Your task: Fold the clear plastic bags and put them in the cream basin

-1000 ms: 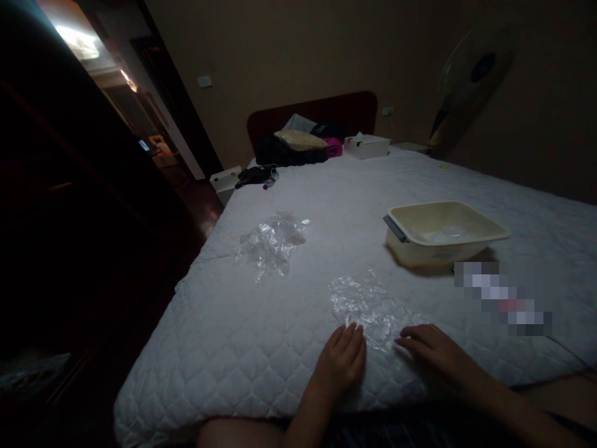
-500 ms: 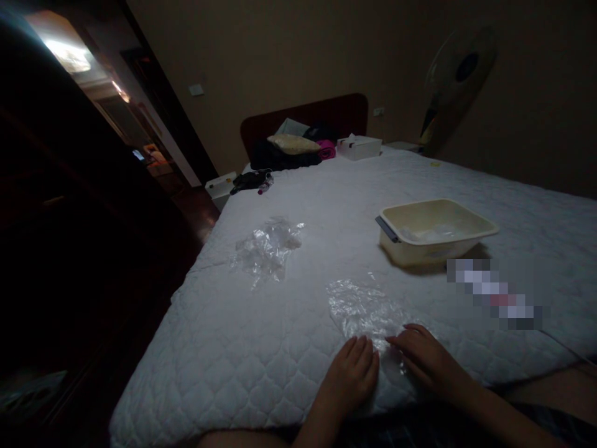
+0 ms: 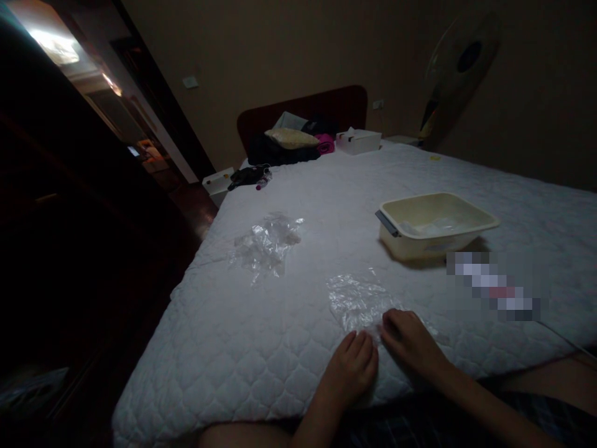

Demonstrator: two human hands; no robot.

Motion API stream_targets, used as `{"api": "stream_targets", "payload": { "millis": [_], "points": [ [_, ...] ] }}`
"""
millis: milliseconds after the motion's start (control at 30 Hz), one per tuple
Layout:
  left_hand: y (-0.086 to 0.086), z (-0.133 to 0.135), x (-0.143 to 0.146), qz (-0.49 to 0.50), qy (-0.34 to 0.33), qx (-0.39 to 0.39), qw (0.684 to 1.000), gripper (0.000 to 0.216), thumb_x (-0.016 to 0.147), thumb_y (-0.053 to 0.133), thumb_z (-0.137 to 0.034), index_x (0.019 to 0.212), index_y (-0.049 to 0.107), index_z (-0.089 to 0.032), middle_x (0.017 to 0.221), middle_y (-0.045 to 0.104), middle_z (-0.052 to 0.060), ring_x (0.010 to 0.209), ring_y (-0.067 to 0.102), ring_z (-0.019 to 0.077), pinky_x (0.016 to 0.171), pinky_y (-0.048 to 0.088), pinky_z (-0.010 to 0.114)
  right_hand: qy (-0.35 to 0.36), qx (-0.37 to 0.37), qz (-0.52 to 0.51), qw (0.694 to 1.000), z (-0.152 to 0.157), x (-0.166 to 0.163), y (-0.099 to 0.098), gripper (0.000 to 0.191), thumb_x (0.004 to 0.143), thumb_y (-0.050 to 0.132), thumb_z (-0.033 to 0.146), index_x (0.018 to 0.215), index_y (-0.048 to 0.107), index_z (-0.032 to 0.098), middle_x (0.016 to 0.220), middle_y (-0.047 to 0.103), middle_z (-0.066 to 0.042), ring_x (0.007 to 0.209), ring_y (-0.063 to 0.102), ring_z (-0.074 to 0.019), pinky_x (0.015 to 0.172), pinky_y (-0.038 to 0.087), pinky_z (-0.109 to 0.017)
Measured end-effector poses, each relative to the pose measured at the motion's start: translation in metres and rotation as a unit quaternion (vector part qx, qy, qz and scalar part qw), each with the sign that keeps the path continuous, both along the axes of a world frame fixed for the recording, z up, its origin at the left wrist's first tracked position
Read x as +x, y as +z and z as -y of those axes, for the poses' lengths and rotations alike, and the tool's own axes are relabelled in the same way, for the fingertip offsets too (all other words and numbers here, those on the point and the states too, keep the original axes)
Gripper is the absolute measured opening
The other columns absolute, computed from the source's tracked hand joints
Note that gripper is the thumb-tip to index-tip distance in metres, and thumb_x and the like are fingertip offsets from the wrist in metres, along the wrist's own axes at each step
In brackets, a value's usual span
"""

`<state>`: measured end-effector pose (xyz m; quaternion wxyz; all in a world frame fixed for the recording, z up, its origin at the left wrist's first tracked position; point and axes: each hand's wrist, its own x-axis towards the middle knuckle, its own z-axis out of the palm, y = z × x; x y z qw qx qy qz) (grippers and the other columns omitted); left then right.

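Observation:
A clear crumpled plastic bag (image 3: 357, 302) lies flat on the white quilted mattress (image 3: 261, 323) close to me. My left hand (image 3: 351, 367) rests palm down at the bag's near edge, fingers together and stretched out. My right hand (image 3: 410, 342) lies on the bag's near right part, its fingertips curled onto the plastic. I cannot tell whether they pinch it. A second crumpled clear bag (image 3: 265, 242) lies farther off to the left.
A cream plastic basin (image 3: 436, 229) with clear plastic inside stands to the right. At the headboard lie dark clothes, a pillow (image 3: 291, 138) and a white box (image 3: 358, 140). A fan (image 3: 459, 68) stands at the back right. The mattress edge drops off on the left.
My right hand has slid left and forward over the near bag, and its fingers have curled. My left hand has shifted slightly right, closer to the right hand.

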<state>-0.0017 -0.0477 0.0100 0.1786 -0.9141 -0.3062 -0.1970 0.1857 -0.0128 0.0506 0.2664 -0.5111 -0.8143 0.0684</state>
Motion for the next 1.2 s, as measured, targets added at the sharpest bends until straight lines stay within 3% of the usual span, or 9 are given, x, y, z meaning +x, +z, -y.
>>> {"api": "stream_targets", "payload": {
  "millis": [300, 433, 600, 767, 967, 1200],
  "points": [
    [0.000, 0.001, -0.001, 0.002, 0.003, 0.009, 1.000, 0.026, 0.090, 0.038, -0.017, 0.107, 0.055, -0.011, 0.115, 0.059, 0.013, 0.111, 0.053, 0.0226, 0.095, 0.041, 0.039, 0.003, -0.056, -0.027, 0.998, -0.017, -0.014, 0.006, 0.013, 0.081, 0.050, 0.028, 0.084, 0.058, 0.018, 0.073, 0.063, -0.003, 0.070, 0.057, -0.0187, 0.069, 0.040, -0.033],
    [0.002, 0.001, 0.000, 0.033, 0.003, 0.016, 0.999, 0.024, 0.089, 0.038, -0.015, 0.103, 0.057, -0.011, 0.110, 0.062, 0.011, 0.109, 0.054, 0.0224, 0.094, 0.042, 0.039, 0.022, -0.107, -0.097, 0.989, -0.026, 0.003, 0.017, 0.019, 0.082, 0.050, 0.034, 0.091, 0.059, 0.019, 0.075, 0.064, -0.002, 0.068, 0.059, -0.0165, 0.066, 0.045, -0.030],
    [0.004, 0.001, -0.003, 0.081, -0.002, 0.028, 0.996, 0.021, 0.088, 0.041, -0.015, 0.103, 0.056, -0.013, 0.110, 0.062, 0.012, 0.110, 0.054, 0.0216, 0.089, 0.045, 0.037, 0.055, -0.034, -0.043, 0.997, -0.026, 0.053, 0.029, 0.018, 0.084, 0.049, 0.030, 0.095, 0.060, 0.020, 0.086, 0.066, -0.006, 0.079, 0.060, -0.0183, 0.074, 0.046, -0.034],
    [0.011, 0.006, -0.001, 0.124, 0.018, 0.058, 0.990, 0.028, 0.085, 0.046, -0.014, 0.112, 0.054, -0.015, 0.114, 0.060, 0.011, 0.116, 0.048, 0.0236, 0.096, 0.040, 0.041, 0.177, 0.051, 0.081, 0.980, -0.005, 0.084, 0.011, 0.025, 0.084, 0.045, 0.016, 0.102, 0.061, 0.023, 0.096, 0.067, -0.006, 0.087, 0.061, -0.0198, 0.080, 0.045, -0.041],
    [0.022, 0.014, 0.021, 0.051, 0.027, -0.054, 0.997, 0.048, 0.079, 0.047, -0.034, 0.118, 0.050, -0.008, 0.128, 0.048, 0.017, 0.126, 0.036, 0.0305, 0.102, 0.031, 0.046, 0.236, 0.139, 0.103, 0.956, 0.010, 0.093, -0.016, 0.039, 0.084, 0.042, 0.008, 0.115, 0.055, 0.028, 0.107, 0.066, -0.005, 0.099, 0.059, -0.0182, 0.086, 0.045, -0.042],
    [0.031, 0.002, 0.026, 0.164, 0.152, -0.124, 0.967, 0.038, 0.080, 0.047, -0.036, 0.111, 0.054, -0.014, 0.118, 0.056, 0.014, 0.112, 0.050, 0.0245, 0.100, 0.031, 0.047, 0.304, 0.183, 0.122, 0.927, 0.003, 0.079, -0.005, 0.037, 0.088, 0.034, 0.007, 0.114, 0.055, 0.021, 0.109, 0.065, -0.007, 0.100, 0.058, -0.0179, 0.091, 0.037, -0.042]
  ]
}}
